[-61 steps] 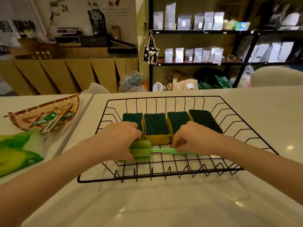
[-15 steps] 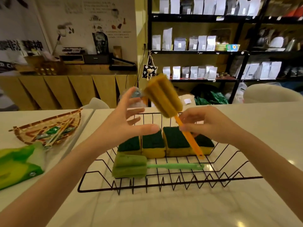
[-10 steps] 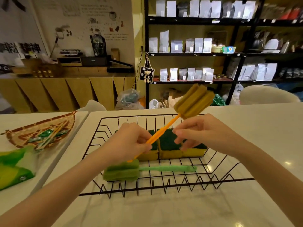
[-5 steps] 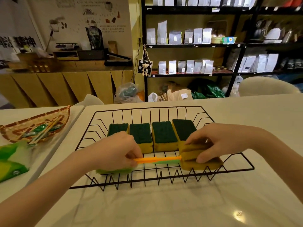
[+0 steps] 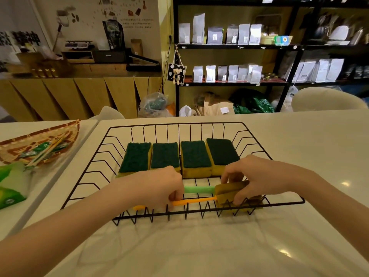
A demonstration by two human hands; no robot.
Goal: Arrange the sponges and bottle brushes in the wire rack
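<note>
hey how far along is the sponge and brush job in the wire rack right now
Nearly done. Four sponges sit side by side in a row across the wire rack. The green bottle brush lies in front of them. In hand: the orange bottle brush, parallel to the green one, with the left hand on its handle and the right hand on its sponge head. Left: letting go.

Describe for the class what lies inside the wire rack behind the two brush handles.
Four sponges, green side up, sit in a row in the wire rack behind the handles. The left hand covers the green brush head.
</note>
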